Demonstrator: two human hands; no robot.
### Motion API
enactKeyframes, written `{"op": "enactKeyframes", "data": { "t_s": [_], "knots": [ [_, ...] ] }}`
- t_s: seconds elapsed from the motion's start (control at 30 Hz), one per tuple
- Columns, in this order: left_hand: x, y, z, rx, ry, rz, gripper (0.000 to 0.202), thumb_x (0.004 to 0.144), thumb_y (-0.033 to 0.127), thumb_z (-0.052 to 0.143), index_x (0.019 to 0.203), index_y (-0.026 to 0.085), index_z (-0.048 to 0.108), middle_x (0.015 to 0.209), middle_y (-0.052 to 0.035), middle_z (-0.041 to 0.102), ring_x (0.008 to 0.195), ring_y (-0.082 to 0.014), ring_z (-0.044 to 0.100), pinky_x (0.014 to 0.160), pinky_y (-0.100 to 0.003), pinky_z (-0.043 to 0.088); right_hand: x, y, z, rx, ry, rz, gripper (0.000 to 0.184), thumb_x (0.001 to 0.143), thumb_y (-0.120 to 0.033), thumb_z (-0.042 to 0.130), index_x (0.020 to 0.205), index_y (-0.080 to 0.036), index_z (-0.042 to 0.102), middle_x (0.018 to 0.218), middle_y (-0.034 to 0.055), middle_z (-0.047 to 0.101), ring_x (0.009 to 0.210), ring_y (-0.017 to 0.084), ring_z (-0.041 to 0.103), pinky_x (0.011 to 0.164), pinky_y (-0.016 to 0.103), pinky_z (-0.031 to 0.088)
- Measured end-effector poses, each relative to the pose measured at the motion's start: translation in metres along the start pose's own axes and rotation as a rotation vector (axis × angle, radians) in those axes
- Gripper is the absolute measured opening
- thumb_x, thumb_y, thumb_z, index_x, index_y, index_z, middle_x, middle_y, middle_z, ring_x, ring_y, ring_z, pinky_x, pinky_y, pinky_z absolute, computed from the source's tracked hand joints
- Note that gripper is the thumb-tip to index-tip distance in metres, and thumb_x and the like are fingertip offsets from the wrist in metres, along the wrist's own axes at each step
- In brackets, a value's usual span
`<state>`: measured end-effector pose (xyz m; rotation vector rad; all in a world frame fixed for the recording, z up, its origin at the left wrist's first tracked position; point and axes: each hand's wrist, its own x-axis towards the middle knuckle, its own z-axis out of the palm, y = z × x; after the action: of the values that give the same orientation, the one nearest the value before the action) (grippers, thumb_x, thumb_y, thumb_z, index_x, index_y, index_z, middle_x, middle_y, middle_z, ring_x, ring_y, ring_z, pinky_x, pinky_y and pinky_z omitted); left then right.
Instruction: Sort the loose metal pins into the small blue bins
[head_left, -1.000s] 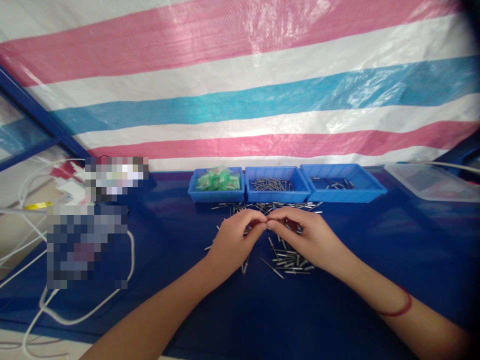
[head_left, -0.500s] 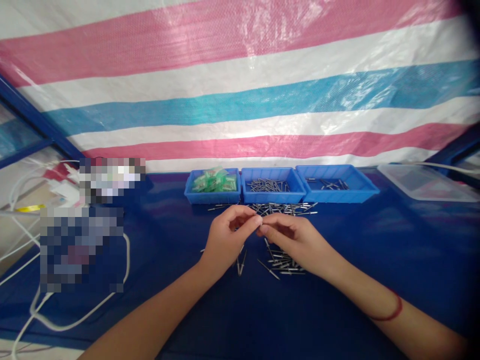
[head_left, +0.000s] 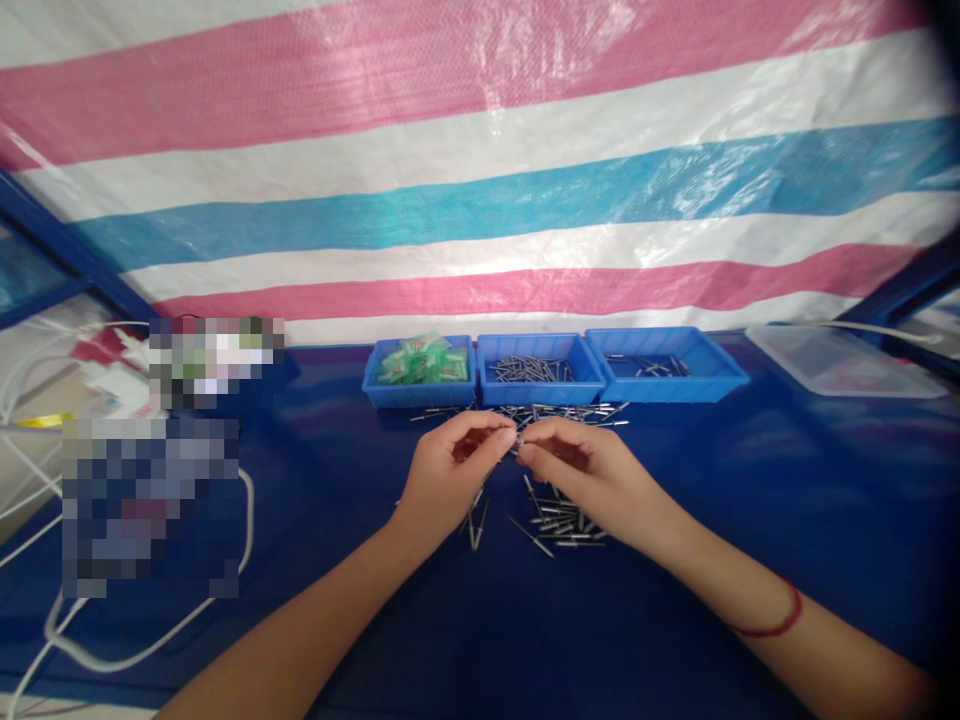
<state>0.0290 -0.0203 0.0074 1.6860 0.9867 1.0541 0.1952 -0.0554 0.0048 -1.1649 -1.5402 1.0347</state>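
Note:
My left hand (head_left: 450, 475) and my right hand (head_left: 585, 475) meet fingertip to fingertip above a scatter of small metal pins (head_left: 559, 520) on the blue table (head_left: 750, 480). Both hands are closed in a pinch on a small metal piece held between them, too small to make out fully. More pins (head_left: 555, 412) lie in a row just behind the hands. A red string circles my right wrist (head_left: 776, 620).
Three blue bins stand at the back: the left bin (head_left: 418, 372) holds green pieces, the middle bin (head_left: 538, 370) and right bin (head_left: 664, 366) hold metal pins. A clear lid (head_left: 840, 362) lies far right. White cables (head_left: 150, 630) loop at left. A striped tarp hangs behind.
Both hands have lifted slightly off the pin pile and stayed pinched together; the view shifted a little so the bins sit further left.

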Motion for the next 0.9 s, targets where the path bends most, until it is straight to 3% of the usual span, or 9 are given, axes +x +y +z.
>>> {"op": "enactKeyframes", "data": {
  "t_s": [0.3, 0.53, 0.63, 0.77, 0.9],
  "knots": [
    [0.002, -0.004, -0.004, 0.059, -0.073, -0.013, 0.021, 0.085, 0.035, 0.06, 0.096, 0.018, 0.067, 0.084, -0.0015, 0.068, 0.07, -0.012, 0.059, 0.062, -0.021, 0.045, -0.002, -0.004, -0.006, -0.01, 0.196, -0.059, 0.014, 0.08, -0.035, 0.065, 0.078, -0.022, 0.062, 0.077, 0.0025, 0.062, 0.069, 0.015, 0.056, 0.055, 0.026, 0.047],
    [0.0, 0.002, -0.003, 0.206, -0.247, 0.002, 0.028, 0.091, 0.04, 0.05, 0.099, 0.017, 0.065, 0.079, -0.001, 0.066, 0.064, -0.0108, 0.056, 0.058, -0.021, 0.042, -0.001, -0.01, -0.015, -0.082, 0.218, -0.09, 0.022, 0.085, -0.039, 0.06, 0.074, -0.02, 0.06, 0.066, -0.0001, 0.056, 0.057, 0.012, 0.05, 0.052, 0.025, 0.044],
    [0.0, 0.004, -0.007, 0.398, -0.257, 0.093, 0.027, 0.092, 0.037, 0.049, 0.107, 0.018, 0.063, 0.094, -0.0025, 0.067, 0.071, -0.0118, 0.059, 0.067, -0.023, 0.046, 0.007, -0.006, -0.037, -0.168, 0.363, -0.1, 0.023, 0.084, -0.043, 0.059, 0.077, -0.021, 0.063, 0.07, 0.0017, 0.061, 0.059, 0.013, 0.054, 0.053, 0.027, 0.045],
    [0.001, 0.001, -0.013, 0.755, -0.277, 0.22, 0.026, 0.093, 0.033, 0.048, 0.105, 0.018, 0.064, 0.105, -0.0053, 0.066, 0.091, -0.0178, 0.061, 0.081, -0.029, 0.046, 0.018, 0.011, -0.08, -0.379, 0.73, -0.13, 0.023, 0.08, -0.043, 0.063, 0.089, -0.022, 0.067, 0.081, 0.0047, 0.068, 0.073, 0.022, 0.063, 0.065, 0.036, 0.049],
    [-0.001, -0.003, -0.015, 0.992, -0.29, 0.223, 0.028, 0.091, 0.036, 0.05, 0.106, 0.018, 0.065, 0.105, -0.0059, 0.065, 0.095, -0.0214, 0.06, 0.082, -0.033, 0.048, 0.023, 0.034, -0.109, -0.71, 0.695, -0.071, 0.023, 0.086, -0.043, 0.052, 0.1, -0.028, 0.065, 0.086, 0.0067, 0.068, 0.074, 0.027, 0.062, 0.072, 0.044, 0.047]
  ]
}}
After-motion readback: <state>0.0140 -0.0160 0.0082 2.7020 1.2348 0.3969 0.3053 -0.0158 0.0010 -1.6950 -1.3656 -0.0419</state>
